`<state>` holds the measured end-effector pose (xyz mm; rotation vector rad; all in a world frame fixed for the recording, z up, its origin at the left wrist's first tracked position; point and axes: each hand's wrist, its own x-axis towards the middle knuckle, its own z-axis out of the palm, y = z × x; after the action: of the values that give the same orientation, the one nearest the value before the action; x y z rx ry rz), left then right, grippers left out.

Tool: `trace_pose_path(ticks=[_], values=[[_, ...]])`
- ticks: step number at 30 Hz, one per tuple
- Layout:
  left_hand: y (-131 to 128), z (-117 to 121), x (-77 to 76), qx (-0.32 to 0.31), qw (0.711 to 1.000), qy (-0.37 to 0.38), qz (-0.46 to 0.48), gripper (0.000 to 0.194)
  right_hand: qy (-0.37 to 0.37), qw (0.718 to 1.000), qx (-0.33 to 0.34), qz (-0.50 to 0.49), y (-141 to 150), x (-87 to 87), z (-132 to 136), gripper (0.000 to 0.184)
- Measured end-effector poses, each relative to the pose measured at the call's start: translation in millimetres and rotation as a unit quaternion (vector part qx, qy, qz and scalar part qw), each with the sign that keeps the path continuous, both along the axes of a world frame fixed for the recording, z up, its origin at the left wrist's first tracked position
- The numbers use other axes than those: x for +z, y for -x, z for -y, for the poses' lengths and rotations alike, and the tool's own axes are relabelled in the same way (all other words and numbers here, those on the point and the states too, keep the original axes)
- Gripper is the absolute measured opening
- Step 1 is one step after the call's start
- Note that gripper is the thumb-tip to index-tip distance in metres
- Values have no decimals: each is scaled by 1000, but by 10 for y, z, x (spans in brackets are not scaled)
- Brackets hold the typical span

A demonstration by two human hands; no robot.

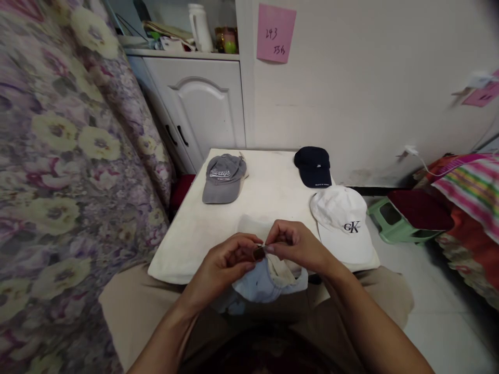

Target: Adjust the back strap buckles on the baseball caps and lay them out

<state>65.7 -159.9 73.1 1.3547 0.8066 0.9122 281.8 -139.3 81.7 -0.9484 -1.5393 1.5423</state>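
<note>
A light blue baseball cap [257,284] is at the table's near edge, its pale inside and rear opening facing up. My left hand [230,258] pinches a small brownish piece [258,253] at the cap, possibly a buckle or label; its kind is unclear. Close against it, my right hand [294,243] has thumb and forefinger pressed together on a thin end, perhaps the cap's strap. The fingers hide part of the cap. Right of my right hand lies a white cap [343,223] with black "CK" lettering. Farther back are a grey cap [225,179] and a navy cap [314,166].
The caps lie on a cream-covered table [187,234] over my knees. A flowered curtain [78,182] hangs at left, with a white cabinet [195,98] behind. A green stool [397,223] with a dark red top and a bed with striped cloth [468,192] stand at right.
</note>
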Motion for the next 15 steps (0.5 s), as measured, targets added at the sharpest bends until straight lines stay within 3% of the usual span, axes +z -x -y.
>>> trace_pose_path(ticks=[7, 15], values=[[-127, -22, 14, 69, 986, -116, -94, 12, 20, 998, -10, -60, -18, -120, -35, 17], [-244, -34, 63, 102, 966, -177, -160, 3, 90, 984, 26, -150, -18, -320, -124, 21]])
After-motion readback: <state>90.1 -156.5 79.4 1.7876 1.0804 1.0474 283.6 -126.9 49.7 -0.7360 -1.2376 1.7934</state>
